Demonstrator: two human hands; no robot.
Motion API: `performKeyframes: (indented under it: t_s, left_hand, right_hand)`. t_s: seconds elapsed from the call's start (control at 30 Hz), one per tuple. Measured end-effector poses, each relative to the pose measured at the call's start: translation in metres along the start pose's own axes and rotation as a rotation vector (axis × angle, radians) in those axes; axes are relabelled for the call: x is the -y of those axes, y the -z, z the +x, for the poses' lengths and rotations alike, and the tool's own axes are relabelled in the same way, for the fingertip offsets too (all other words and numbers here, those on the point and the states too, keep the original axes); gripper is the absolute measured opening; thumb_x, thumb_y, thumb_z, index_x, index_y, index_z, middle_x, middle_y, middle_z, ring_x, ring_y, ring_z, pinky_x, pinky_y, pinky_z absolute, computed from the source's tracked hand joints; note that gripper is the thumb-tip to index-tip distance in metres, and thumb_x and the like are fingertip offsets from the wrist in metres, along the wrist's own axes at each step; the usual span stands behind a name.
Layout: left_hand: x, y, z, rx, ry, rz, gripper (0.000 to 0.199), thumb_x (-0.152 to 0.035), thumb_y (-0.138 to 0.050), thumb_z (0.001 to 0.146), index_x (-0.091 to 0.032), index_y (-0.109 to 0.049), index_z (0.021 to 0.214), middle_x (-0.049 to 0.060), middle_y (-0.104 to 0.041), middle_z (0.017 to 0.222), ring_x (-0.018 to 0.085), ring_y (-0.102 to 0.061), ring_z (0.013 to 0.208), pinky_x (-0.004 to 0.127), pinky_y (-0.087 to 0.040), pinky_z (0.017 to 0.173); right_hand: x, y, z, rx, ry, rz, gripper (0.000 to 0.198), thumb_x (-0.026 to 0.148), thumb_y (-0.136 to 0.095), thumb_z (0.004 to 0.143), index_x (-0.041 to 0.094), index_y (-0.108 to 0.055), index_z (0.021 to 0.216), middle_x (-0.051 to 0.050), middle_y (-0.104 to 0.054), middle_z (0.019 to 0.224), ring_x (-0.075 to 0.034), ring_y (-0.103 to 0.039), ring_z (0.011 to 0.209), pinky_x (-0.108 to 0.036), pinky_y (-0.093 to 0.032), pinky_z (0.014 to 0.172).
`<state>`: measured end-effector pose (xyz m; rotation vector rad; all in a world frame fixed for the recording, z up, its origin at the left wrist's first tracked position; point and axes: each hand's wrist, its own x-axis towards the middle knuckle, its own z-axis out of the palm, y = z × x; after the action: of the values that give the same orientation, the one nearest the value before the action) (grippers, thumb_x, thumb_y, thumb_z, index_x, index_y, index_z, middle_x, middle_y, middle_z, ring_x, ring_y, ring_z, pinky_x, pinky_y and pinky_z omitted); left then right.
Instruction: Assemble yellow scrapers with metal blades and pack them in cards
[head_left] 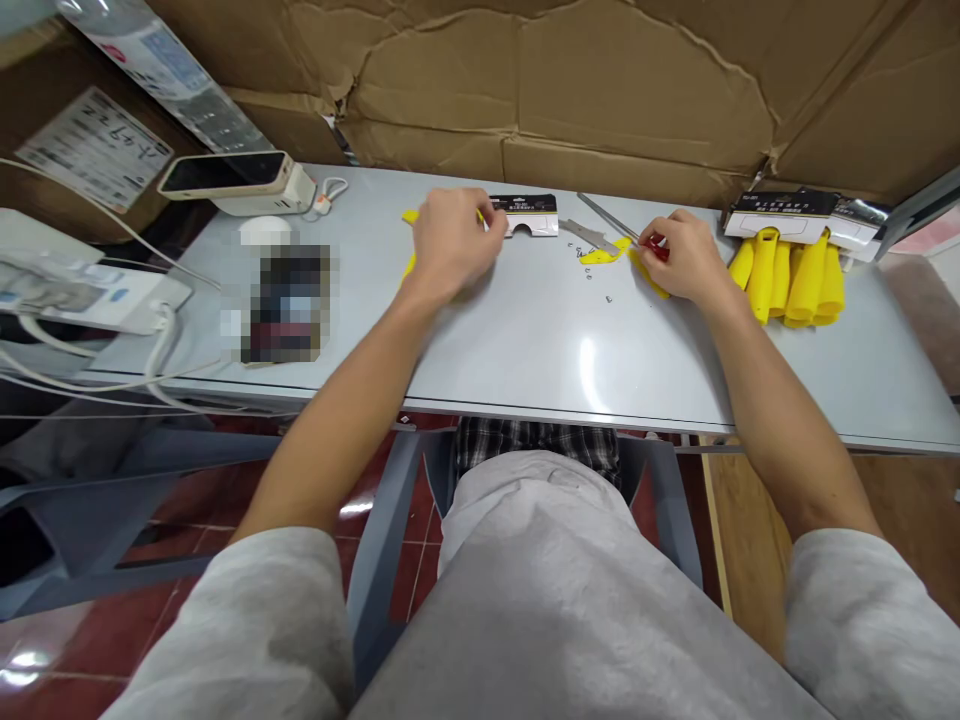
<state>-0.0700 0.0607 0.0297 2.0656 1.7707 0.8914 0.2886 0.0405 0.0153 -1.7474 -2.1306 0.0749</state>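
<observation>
On the grey-white table, my right hand [686,258] is closed around the red handle of a screwdriver [658,247], whose metal shaft points to the far left. Beneath that hand a yellow plastic piece [649,277] partly shows. My left hand [454,240] has its fingers bent together at the left end of a black-and-white packaging card [534,218]; what they pinch, if anything, is hidden. Yellow plastic [409,216] pokes out from behind this hand. Between my hands lie a flat grey metal piece [590,236], a yellow handle-like part [604,253] and several tiny screws [589,270].
Several yellow handles [791,280] with black-and-white cards are piled at the right. A blurred dark object [289,305], a white-cased device [259,185], a power strip [90,290] and cables occupy the left. Cardboard [570,90] lines the back, with a plastic bottle [180,75] at left.
</observation>
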Motion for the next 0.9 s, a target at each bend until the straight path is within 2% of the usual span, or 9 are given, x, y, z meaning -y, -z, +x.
performKeyframes:
  t_s: [0.13, 0.23, 0.33, 0.4, 0.5, 0.63, 0.73, 0.8, 0.9]
  left_hand:
    - [0.020, 0.015, 0.008, -0.076, 0.072, 0.014, 0.043, -0.065, -0.067, 0.091, -0.022, -0.073, 0.097, 0.010, -0.076, 0.105, 0.038, -0.050, 0.137, 0.051, -0.032, 0.111]
    - [0.030, 0.014, 0.009, -0.031, 0.079, 0.026, 0.051, -0.070, -0.073, 0.081, -0.022, -0.073, 0.099, 0.012, -0.074, 0.105, 0.045, -0.043, 0.145, 0.057, -0.027, 0.112]
    - [0.042, 0.004, 0.013, 0.017, 0.012, -0.056, 0.063, -0.074, -0.079, 0.072, -0.022, -0.073, 0.107, 0.013, -0.073, 0.097, 0.049, -0.034, 0.153, 0.059, -0.025, 0.112]
    - [0.053, -0.003, 0.019, 0.043, -0.074, -0.147, 0.067, -0.077, -0.081, 0.069, -0.024, -0.073, 0.109, 0.014, -0.073, 0.093, 0.047, -0.032, 0.157, 0.058, -0.026, 0.110]
    - [0.069, -0.010, 0.029, 0.030, -0.185, -0.217, 0.064, -0.077, -0.081, 0.065, -0.028, -0.073, 0.105, 0.013, -0.075, 0.091, 0.043, -0.036, 0.156, 0.056, -0.028, 0.107]
    - [0.066, 0.001, 0.032, -0.053, -0.135, -0.207, 0.058, -0.076, -0.080, 0.064, -0.030, -0.073, 0.098, 0.014, -0.077, 0.093, 0.040, -0.040, 0.155, 0.053, -0.030, 0.101]
    - [0.044, 0.020, 0.024, -0.120, -0.005, -0.142, 0.055, -0.072, -0.076, 0.070, -0.029, -0.070, 0.103, 0.012, -0.077, 0.098, 0.037, -0.050, 0.145, 0.050, -0.031, 0.097]
    - [0.029, 0.031, 0.019, -0.228, 0.097, -0.076, 0.053, -0.064, -0.077, 0.074, -0.027, -0.066, 0.111, 0.007, -0.074, 0.096, 0.034, -0.062, 0.118, 0.048, -0.033, 0.095]
    - [0.018, 0.040, 0.018, -0.311, 0.122, -0.060, 0.038, -0.057, -0.080, 0.081, -0.026, -0.061, 0.096, 0.000, -0.064, 0.084, 0.025, -0.061, 0.092, 0.044, -0.035, 0.088]
  right_hand:
    - [0.003, -0.006, -0.003, -0.045, -0.008, 0.033, 0.034, 0.042, -0.059, 0.099, 0.019, -0.076, 0.119, -0.016, -0.063, 0.122, -0.027, -0.061, 0.110, -0.051, -0.051, 0.110]
    - [0.004, -0.011, -0.004, -0.070, 0.006, 0.038, 0.039, 0.046, -0.059, 0.099, 0.019, -0.076, 0.121, -0.017, -0.061, 0.129, -0.031, -0.062, 0.118, -0.055, -0.050, 0.114]
    - [0.002, -0.012, -0.003, -0.064, 0.010, 0.031, 0.040, 0.048, -0.059, 0.099, 0.020, -0.076, 0.122, -0.017, -0.060, 0.133, -0.032, -0.061, 0.123, -0.056, -0.048, 0.117]
    - [0.000, -0.010, -0.002, -0.052, 0.015, 0.030, 0.040, 0.049, -0.058, 0.100, 0.020, -0.076, 0.121, -0.017, -0.060, 0.133, -0.031, -0.060, 0.126, -0.056, -0.047, 0.120]
    - [-0.003, -0.002, -0.003, -0.038, 0.026, 0.024, 0.044, 0.053, -0.058, 0.101, 0.019, -0.076, 0.123, -0.019, -0.059, 0.137, -0.029, -0.057, 0.128, -0.055, -0.044, 0.124]
    - [-0.004, 0.009, -0.006, -0.069, 0.020, 0.009, 0.048, 0.056, -0.060, 0.100, 0.021, -0.074, 0.129, -0.019, -0.056, 0.142, -0.028, -0.057, 0.124, -0.055, -0.044, 0.124]
    - [-0.004, 0.012, -0.007, -0.118, 0.013, 0.003, 0.045, 0.055, -0.059, 0.099, 0.023, -0.075, 0.126, -0.018, -0.058, 0.139, -0.030, -0.057, 0.125, -0.056, -0.047, 0.122]
    - [-0.003, 0.010, -0.007, -0.137, 0.014, -0.004, 0.042, 0.054, -0.060, 0.098, 0.023, -0.076, 0.122, -0.018, -0.059, 0.136, -0.032, -0.057, 0.127, -0.056, -0.047, 0.122]
    - [-0.002, 0.005, -0.006, -0.135, 0.024, -0.006, 0.040, 0.051, -0.060, 0.098, 0.022, -0.076, 0.120, -0.017, -0.060, 0.135, -0.033, -0.058, 0.128, -0.056, -0.049, 0.120]
